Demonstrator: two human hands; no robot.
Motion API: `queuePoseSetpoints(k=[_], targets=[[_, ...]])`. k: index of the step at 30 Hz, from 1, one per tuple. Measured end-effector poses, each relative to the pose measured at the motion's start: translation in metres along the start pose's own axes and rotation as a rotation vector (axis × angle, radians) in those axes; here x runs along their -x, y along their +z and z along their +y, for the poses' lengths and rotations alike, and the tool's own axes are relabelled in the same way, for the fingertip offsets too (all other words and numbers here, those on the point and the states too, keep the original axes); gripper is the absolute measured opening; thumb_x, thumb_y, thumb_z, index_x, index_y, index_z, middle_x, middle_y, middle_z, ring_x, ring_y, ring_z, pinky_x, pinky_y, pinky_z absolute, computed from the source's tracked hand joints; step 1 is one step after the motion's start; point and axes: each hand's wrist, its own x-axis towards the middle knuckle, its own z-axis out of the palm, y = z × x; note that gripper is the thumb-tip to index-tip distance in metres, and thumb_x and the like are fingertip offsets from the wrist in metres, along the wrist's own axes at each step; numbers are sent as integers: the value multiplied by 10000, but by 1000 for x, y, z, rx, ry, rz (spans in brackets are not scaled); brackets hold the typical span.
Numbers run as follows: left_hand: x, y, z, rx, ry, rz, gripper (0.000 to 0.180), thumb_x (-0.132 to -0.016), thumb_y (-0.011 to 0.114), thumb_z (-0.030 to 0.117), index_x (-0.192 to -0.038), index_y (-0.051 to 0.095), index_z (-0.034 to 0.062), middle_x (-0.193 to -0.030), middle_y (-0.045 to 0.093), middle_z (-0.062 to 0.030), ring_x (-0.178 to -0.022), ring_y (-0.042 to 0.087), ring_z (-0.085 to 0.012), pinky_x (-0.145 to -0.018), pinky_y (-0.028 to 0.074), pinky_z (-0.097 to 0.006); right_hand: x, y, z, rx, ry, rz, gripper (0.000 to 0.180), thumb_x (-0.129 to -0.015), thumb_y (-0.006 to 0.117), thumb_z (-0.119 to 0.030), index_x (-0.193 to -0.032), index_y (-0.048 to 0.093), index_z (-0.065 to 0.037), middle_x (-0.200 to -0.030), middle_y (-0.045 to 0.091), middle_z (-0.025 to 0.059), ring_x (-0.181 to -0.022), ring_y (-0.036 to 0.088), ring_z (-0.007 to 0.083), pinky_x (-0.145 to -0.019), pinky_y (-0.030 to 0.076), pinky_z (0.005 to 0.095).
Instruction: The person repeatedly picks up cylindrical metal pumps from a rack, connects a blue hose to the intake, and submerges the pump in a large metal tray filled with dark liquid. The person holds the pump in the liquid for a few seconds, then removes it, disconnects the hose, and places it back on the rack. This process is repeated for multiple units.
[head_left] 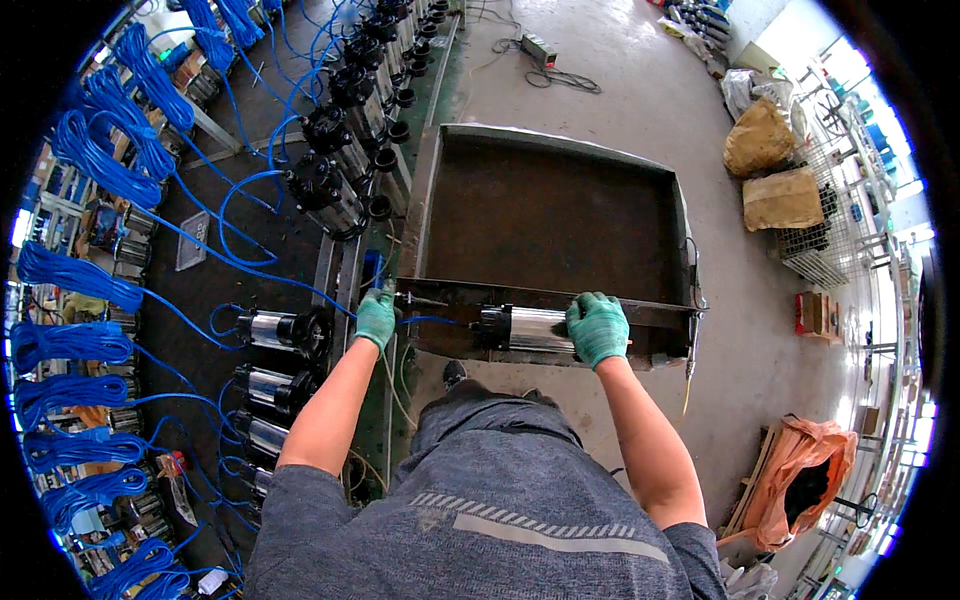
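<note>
One grey shirt (490, 500), two hands (598, 328) (376, 318), right clamped on one cylinder (535, 328), left's grip unclear

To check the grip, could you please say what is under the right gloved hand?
The right gloved hand is over the right end of a silver-and-black cylindrical pump; the surface directly beneath is covered and cannot be seen.

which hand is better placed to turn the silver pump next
Probably the right hand: it rests on the right end of the silver pump, while the left hand is away by the blue cable.
</note>
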Motion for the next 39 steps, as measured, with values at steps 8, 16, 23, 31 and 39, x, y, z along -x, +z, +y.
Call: queuePoseSetpoints(k=[8, 16, 23, 31, 39], targets=[[30, -37, -30, -69, -365, -132, 435, -1028, 599, 470, -1013, 687, 44, -717, 654, -92, -681, 660, -218, -605, 493, -388, 3, 1, 0, -2, 7, 23, 229, -933, 622, -288, -926, 724, -83, -1007, 715, 156, -987, 638, 386, -907, 518, 484], [82, -44, 60, 897, 5, -323, 267, -1036, 654, 245, -1286, 672, 150, -922, 650, 6, -723, 588, -81, -653, 498, -281, 3, -6, -2, 24, 8, 11, 251, -925, 606, -294, -908, 726, -76, -1000, 725, 150, -984, 651, 370, -915, 527, 479], [124, 16, 152, -317, 517, -410, 742, -881, 790, 332, -1540, 470, 216, -1169, 676, -159, -972, 674, -344, -871, 548, -433, 1, -2, 5, -255, 43, 34, 309, -939, 641, -361, -1038, 712, -77, -1054, 715, 160, -1036, 657, 367, -904, 536, 487], [137, 62, 166, -661, 391, -397, 862, -798, 834, 450, -1537, 459, 214, -1311, 643, -219, -1132, 659, -422, -939, 541, -511, 18, -26, 139, -300, 238, -63, 368, -974, 672, -311, -1198, 658, -19, -1140, 711, 206, -1015, 679, 338, -890, 546, 424], [133, 62, 174, -728, 343, -438, 911, -770, 868, 409, -1555, 452, 209, -1406, 601, -221, -1183, 647, -419, -979, 537, -494, 25, -5, 160, -67, -60, -685, 231, -926, 636, -41, -1148, 645, -105, -1046, 764, 79, -951, 737, 300, -784, 589, 399]])
